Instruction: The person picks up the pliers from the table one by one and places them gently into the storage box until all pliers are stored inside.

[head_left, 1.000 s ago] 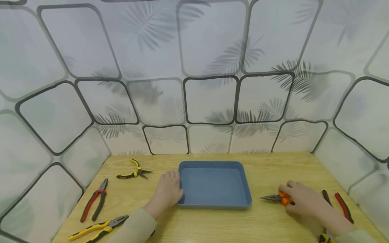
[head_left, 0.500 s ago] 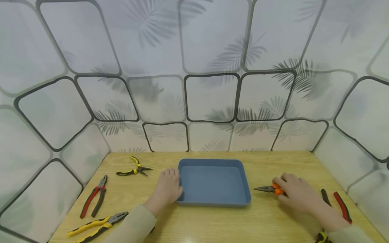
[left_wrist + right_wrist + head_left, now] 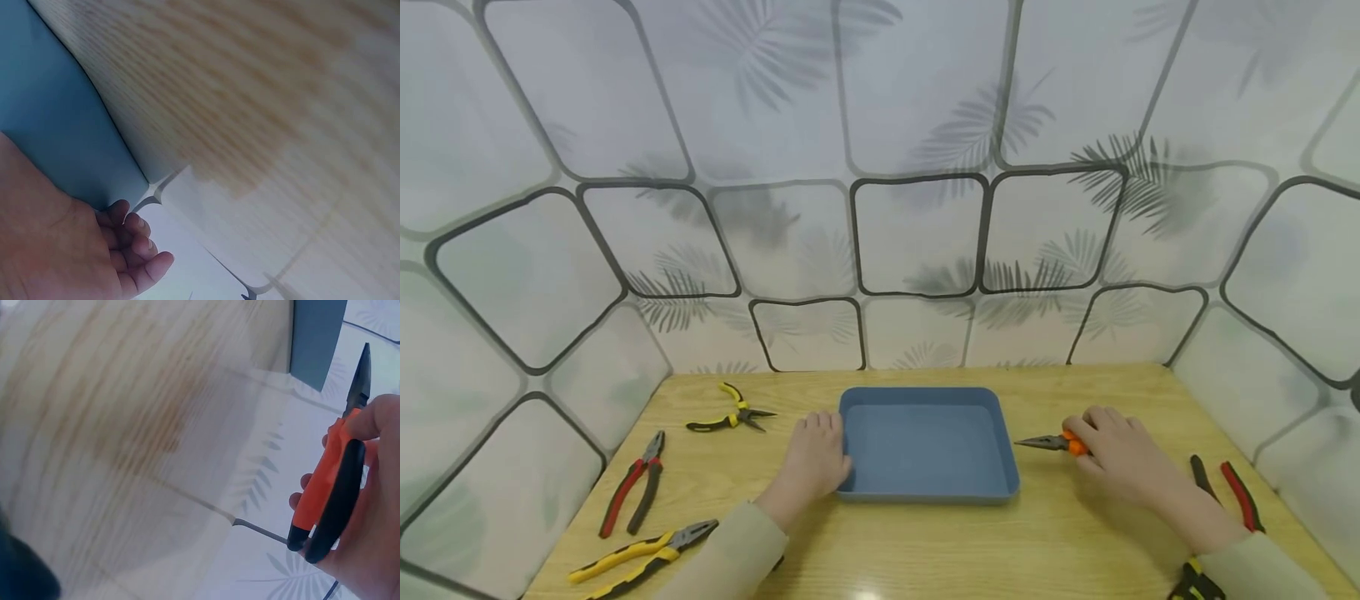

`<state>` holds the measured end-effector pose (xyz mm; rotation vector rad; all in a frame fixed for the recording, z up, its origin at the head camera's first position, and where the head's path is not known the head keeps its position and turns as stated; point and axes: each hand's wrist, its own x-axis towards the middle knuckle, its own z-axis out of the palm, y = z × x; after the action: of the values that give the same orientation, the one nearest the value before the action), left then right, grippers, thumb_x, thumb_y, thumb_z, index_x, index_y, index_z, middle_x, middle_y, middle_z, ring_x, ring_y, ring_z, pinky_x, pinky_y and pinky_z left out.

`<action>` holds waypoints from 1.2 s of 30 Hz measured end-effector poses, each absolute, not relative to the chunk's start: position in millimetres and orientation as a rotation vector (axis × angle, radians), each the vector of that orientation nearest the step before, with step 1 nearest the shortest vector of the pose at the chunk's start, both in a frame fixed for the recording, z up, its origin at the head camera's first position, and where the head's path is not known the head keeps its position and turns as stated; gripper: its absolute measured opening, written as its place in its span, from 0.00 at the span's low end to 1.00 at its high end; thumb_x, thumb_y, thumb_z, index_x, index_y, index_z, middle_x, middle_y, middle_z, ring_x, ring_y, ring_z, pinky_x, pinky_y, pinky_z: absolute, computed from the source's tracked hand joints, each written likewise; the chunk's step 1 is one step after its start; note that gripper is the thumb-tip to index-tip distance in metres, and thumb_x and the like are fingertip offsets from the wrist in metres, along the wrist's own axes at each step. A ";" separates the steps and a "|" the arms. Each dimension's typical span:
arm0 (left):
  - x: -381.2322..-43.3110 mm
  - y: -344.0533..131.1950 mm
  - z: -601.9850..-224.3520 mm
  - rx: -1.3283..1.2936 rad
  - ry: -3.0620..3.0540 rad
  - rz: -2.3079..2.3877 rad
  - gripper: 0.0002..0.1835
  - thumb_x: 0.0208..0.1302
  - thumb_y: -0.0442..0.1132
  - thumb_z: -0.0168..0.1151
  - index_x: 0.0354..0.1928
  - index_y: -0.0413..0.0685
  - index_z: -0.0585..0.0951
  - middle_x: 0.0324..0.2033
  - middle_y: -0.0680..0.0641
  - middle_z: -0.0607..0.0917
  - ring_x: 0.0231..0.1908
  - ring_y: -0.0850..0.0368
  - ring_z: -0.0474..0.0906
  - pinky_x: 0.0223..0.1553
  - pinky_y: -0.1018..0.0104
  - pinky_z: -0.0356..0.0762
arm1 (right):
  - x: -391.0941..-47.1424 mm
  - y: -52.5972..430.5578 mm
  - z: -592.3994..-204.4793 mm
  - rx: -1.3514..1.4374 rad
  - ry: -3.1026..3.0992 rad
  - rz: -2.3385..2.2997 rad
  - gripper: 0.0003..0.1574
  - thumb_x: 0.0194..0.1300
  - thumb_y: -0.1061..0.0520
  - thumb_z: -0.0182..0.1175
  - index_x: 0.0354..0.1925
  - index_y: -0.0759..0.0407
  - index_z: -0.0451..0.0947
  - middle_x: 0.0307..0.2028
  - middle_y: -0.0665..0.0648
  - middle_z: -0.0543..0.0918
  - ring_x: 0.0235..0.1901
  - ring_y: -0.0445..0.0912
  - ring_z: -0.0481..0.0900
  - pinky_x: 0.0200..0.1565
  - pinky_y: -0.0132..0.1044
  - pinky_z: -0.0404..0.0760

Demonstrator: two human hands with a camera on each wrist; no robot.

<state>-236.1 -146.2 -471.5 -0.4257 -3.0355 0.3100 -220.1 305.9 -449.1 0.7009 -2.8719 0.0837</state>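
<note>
The tray [image 3: 925,450] looks like smooth, matt plastic. The orange-handled pliers [image 3: 340,434] join dark metal tips to smooth grips — plastic or rubber, I cannot tell which. The table [image 3: 910,542] shows wood grain with a slight gloss — a pale glint at its near edge. The sleeves [image 3: 741,550] are matt cloth.

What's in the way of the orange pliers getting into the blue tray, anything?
Nothing visible, except the raised wall of the blue tray itself, on the side where the right hand holds the orange pliers.
</note>
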 end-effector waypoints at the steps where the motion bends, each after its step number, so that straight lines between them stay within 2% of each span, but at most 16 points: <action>1: -235.9 -146.1 -470.6 -0.425 -3.036 0.305 0.26 0.70 0.56 0.61 0.51 0.37 0.75 0.41 0.40 0.80 0.44 0.46 0.78 0.52 0.52 0.82 | -220.2 305.1 -448.4 0.708 -2.864 0.090 0.13 0.71 0.53 0.65 0.53 0.46 0.79 0.41 0.50 0.74 0.40 0.46 0.70 0.41 0.47 0.68; 10: -234.5 -145.7 -466.6 -0.422 -3.054 0.305 0.27 0.70 0.55 0.61 0.52 0.36 0.75 0.42 0.39 0.80 0.46 0.45 0.79 0.53 0.51 0.82 | -221.4 295.6 -442.5 0.731 -2.838 0.153 0.15 0.72 0.54 0.64 0.55 0.49 0.79 0.40 0.50 0.72 0.39 0.45 0.66 0.40 0.43 0.64; 24: -235.6 -145.0 -469.9 -0.423 -3.065 0.287 0.26 0.71 0.56 0.60 0.52 0.37 0.75 0.41 0.40 0.79 0.45 0.45 0.78 0.53 0.51 0.81 | -228.8 274.9 -439.8 0.764 -2.813 0.182 0.16 0.71 0.53 0.66 0.55 0.50 0.79 0.40 0.50 0.73 0.40 0.46 0.70 0.41 0.45 0.68; 36: -236.8 -145.0 -472.6 -0.405 -3.057 0.304 0.26 0.70 0.57 0.60 0.51 0.38 0.75 0.41 0.41 0.79 0.45 0.46 0.78 0.53 0.51 0.81 | -237.5 256.5 -439.4 0.805 -2.798 0.209 0.17 0.68 0.53 0.67 0.55 0.50 0.80 0.40 0.51 0.71 0.39 0.46 0.66 0.41 0.44 0.66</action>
<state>-236.8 -145.0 -472.6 -0.4051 -3.0574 0.3035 -237.5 256.5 -439.4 0.8051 -2.7983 0.2092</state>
